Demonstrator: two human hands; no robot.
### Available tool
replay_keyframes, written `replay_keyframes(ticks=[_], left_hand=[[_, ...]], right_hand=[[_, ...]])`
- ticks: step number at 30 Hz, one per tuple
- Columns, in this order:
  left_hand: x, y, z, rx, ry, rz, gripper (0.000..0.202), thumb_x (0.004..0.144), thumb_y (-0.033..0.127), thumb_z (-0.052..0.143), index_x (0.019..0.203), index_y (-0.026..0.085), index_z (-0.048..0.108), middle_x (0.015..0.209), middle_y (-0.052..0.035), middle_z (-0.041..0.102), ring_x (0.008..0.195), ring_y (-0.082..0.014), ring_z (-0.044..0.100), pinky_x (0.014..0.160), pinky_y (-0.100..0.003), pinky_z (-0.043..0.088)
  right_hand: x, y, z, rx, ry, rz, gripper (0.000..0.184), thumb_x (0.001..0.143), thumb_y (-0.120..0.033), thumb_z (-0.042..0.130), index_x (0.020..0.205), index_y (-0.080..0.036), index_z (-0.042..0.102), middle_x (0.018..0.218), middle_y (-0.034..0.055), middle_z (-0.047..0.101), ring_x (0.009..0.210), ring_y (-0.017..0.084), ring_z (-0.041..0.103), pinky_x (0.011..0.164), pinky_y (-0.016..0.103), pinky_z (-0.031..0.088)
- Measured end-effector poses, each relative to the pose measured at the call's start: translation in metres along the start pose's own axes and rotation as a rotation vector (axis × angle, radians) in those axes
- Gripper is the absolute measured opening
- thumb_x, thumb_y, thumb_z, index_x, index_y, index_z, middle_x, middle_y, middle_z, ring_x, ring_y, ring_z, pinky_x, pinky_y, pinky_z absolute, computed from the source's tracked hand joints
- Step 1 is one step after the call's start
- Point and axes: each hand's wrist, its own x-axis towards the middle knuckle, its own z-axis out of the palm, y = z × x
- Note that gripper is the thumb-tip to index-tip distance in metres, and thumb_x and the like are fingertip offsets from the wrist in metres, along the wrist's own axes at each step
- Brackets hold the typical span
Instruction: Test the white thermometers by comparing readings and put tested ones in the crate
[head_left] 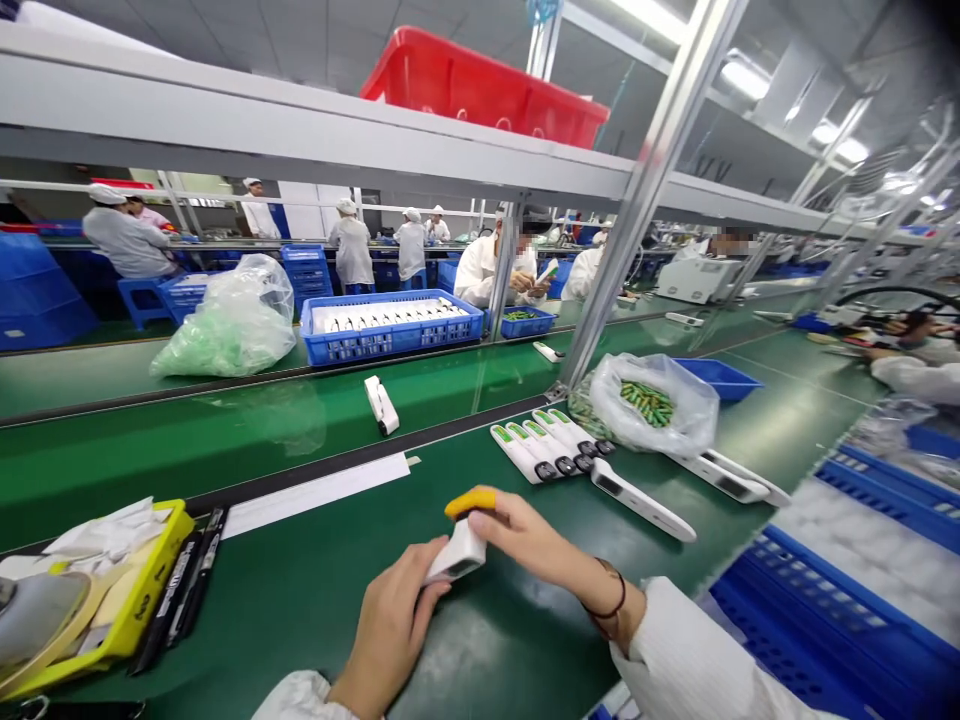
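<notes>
My left hand (390, 625) and my right hand (525, 540) both grip one small white device (459, 552) just above the green bench. The left fingers wrap its near end. The right hand closes on its far end, and its index finger wears a yellow finger cot (471, 501). Beyond the hands, several white devices with green ends (546, 445) lie side by side. A longer white device (641, 500) lies to their right.
A yellow tray (146, 590) with cloths and black pens stands at left. A clear bag of green parts (652, 405) sits behind the devices. A blue crate (847, 590) of white parts is at right. A single white device (381, 404) lies on the conveyor. Other workers sit beyond.
</notes>
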Motion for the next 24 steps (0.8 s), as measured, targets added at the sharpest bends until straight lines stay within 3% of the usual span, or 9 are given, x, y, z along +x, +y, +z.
replay_keyframes(ticks=[2, 4, 7, 12, 15, 17, 21, 24], left_hand=[[-0.001, 0.000, -0.001, -0.021, 0.060, -0.037, 0.026, 0.090, 0.033, 0.048, 0.113, 0.027, 0.058, 0.103, -0.0072, 0.066, 0.087, -0.0224, 0.065, 0.074, -0.032, 0.051], [-0.003, -0.001, -0.004, -0.075, 0.221, -0.132, 0.029, 0.088, 0.040, 0.050, 0.111, 0.022, 0.054, 0.100, -0.0092, 0.064, 0.083, -0.0223, 0.065, 0.072, -0.032, 0.051], [-0.004, -0.005, -0.012, -0.245, 0.387, -0.302, 0.046, 0.085, 0.050, 0.053, 0.118, 0.019, 0.045, 0.096, -0.0091, 0.062, 0.079, -0.0212, 0.064, 0.072, -0.034, 0.053], [-0.008, -0.011, -0.032, -0.389, 0.470, -0.420, 0.051, 0.079, 0.059, 0.057, 0.109, 0.018, 0.051, 0.083, -0.0044, 0.062, 0.073, -0.0182, 0.063, 0.070, -0.030, 0.053], [-0.011, -0.014, -0.041, -0.494, 0.513, -0.431, 0.050, 0.076, 0.060, 0.061, 0.101, 0.018, 0.055, 0.081, -0.0027, 0.063, 0.072, -0.0172, 0.062, 0.068, -0.029, 0.054], [-0.012, -0.015, -0.044, -0.584, 0.524, -0.441, 0.050, 0.073, 0.058, 0.065, 0.102, 0.019, 0.055, 0.084, -0.0019, 0.064, 0.073, -0.0166, 0.063, 0.067, -0.028, 0.055], [-0.010, -0.009, -0.045, -0.655, 0.473, -0.450, 0.048, 0.074, 0.054, 0.067, 0.106, 0.020, 0.055, 0.093, -0.0026, 0.064, 0.074, -0.0149, 0.061, 0.065, -0.026, 0.055], [-0.009, -0.004, -0.044, -0.675, 0.396, -0.464, 0.044, 0.077, 0.052, 0.065, 0.105, 0.019, 0.055, 0.093, -0.0028, 0.063, 0.073, -0.0143, 0.060, 0.066, -0.026, 0.055]], right_hand=[[-0.002, 0.012, -0.014, -0.426, 0.195, 0.069, 0.027, 0.094, -0.033, 0.045, 0.107, -0.015, 0.062, 0.106, 0.0119, 0.062, 0.100, 0.023, 0.058, 0.089, 0.039, 0.047], [0.000, 0.026, -0.032, -0.856, 0.386, 0.220, 0.026, 0.093, -0.028, 0.047, 0.104, -0.011, 0.062, 0.106, 0.0171, 0.059, 0.104, 0.029, 0.054, 0.090, 0.045, 0.044], [0.001, 0.047, -0.049, -1.077, 0.464, 0.413, 0.027, 0.089, -0.029, 0.054, 0.098, -0.006, 0.063, 0.106, 0.0233, 0.058, 0.106, 0.035, 0.050, 0.086, 0.047, 0.044], [-0.003, 0.069, -0.049, -0.905, 0.480, 0.464, 0.019, 0.076, -0.029, 0.067, 0.077, -0.010, 0.062, 0.089, 0.0193, 0.062, 0.099, 0.035, 0.056, 0.077, 0.040, 0.046], [-0.001, 0.067, -0.049, -0.691, 0.522, 0.426, 0.017, 0.069, -0.028, 0.069, 0.070, -0.014, 0.058, 0.076, 0.0104, 0.061, 0.087, 0.030, 0.060, 0.076, 0.038, 0.045], [0.007, 0.060, -0.051, -0.500, 0.566, 0.373, 0.020, 0.066, -0.029, 0.069, 0.076, -0.016, 0.057, 0.077, 0.0073, 0.060, 0.085, 0.027, 0.060, 0.077, 0.037, 0.045], [0.031, 0.041, -0.041, -0.016, 0.582, 0.248, 0.033, 0.079, -0.047, 0.053, 0.097, -0.019, 0.050, 0.095, 0.0074, 0.059, 0.084, 0.021, 0.060, 0.073, 0.035, 0.051], [0.046, 0.032, -0.010, 0.321, 0.443, 0.213, 0.044, 0.086, -0.061, 0.035, 0.097, -0.020, 0.046, 0.082, 0.0047, 0.058, 0.064, 0.016, 0.058, 0.058, 0.034, 0.053]])
